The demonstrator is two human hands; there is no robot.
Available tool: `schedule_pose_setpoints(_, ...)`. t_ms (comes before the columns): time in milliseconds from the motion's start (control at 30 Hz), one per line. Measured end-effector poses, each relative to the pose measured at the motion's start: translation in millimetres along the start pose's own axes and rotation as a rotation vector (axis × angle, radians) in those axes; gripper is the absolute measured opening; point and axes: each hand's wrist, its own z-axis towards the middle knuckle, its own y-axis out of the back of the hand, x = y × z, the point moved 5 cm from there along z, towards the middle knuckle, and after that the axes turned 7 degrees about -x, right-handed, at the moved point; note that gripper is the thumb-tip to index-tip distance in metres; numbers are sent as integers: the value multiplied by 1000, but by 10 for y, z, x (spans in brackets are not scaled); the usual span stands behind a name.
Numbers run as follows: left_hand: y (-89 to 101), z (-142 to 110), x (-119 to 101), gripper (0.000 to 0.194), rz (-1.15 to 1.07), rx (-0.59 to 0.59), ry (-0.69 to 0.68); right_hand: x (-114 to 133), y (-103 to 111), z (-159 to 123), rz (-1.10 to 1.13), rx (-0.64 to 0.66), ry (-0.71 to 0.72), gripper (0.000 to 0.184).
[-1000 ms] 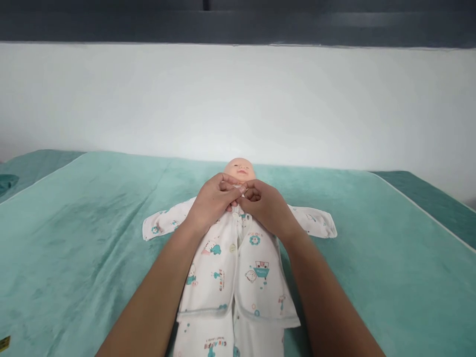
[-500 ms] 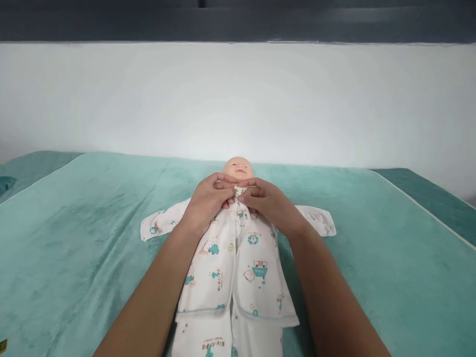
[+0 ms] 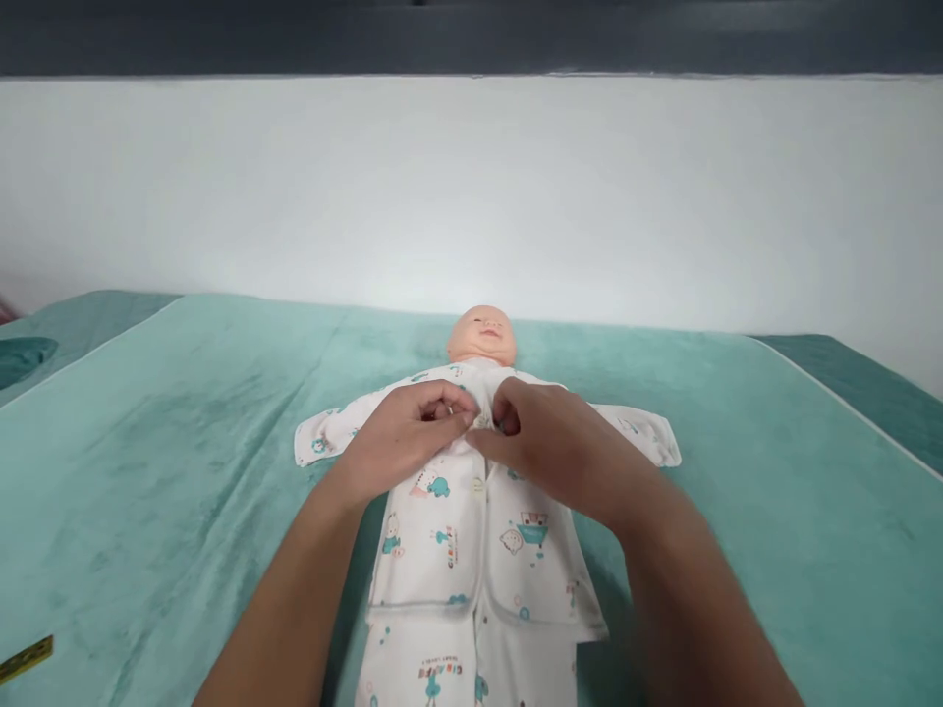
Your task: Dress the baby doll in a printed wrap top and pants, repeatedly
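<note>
A baby doll (image 3: 482,336) lies on its back, head away from me, dressed in a white printed jacket (image 3: 434,550) and matching trousers (image 3: 413,658). My left hand (image 3: 419,422) pinches the jacket's front edge at the chest, thumb against fingers. Opposite it, my right hand (image 3: 534,427) is closed with thumb and curled forefinger at the same front opening. Between the fingertips a small pale fastening shows, partly hidden. Lower on the front sits a round pale button (image 3: 478,486). Both sleeves stretch out sideways.
A teal plush cover (image 3: 184,471) spreads under the doll, with darker teal sides. Behind it stands a white wall (image 3: 471,196) below a dark band (image 3: 471,39). A yellow and black strip (image 3: 26,658) lies at the lower left.
Both hands have moved from the collar down to the chest opening, uncovering the doll's neck and collar. The camera view has shifted slightly, so more of the yellow strip shows.
</note>
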Motion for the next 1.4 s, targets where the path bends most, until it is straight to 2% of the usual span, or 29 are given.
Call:
schedule_pose_setpoints(133, -18, -18, -56, 17, 33, 60, -39, 60, 2, -114, -110, 31, 49, 29)
schedule_pose_setpoints(233, -22, -4, -47, 17, 30, 47, -54, 41, -1, -90, -36, 52, 61, 29)
schedule_pose_setpoints(300, -17, 2, -31, 17, -1, 46, -51, 0, -17, -49, 112, 89, 37, 29)
schedule_pose_setpoints(433, -19, 0, -20, 18, -183, 62, -18, -110, -104, 15, 550, 160, -2, 25)
schedule_pose_setpoints(567, -64, 10, -11, 16, -317, 59, 19, -238, -186, 50, 824, 132, 24, 27)
schedule_pose_setpoints(800, -98, 55, 67, 15, -436, 82, 57, -320, -225, 78, 813, 135, 69, 29)
schedule_pose_setpoints(1033, -104, 42, 59, 15, -422, 73, 59, -303, -202, 63, 778, 168, 60, 30)
schedule_pose_setpoints(1233, -120, 41, 40, 13, -385, 31, 67, -299, -208, 52, 882, 205, 32, 33)
schedule_pose_setpoints(1400, -118, 38, 36, 14, -356, 25, 63, -297, -220, 60, 848, 230, -5, 20)
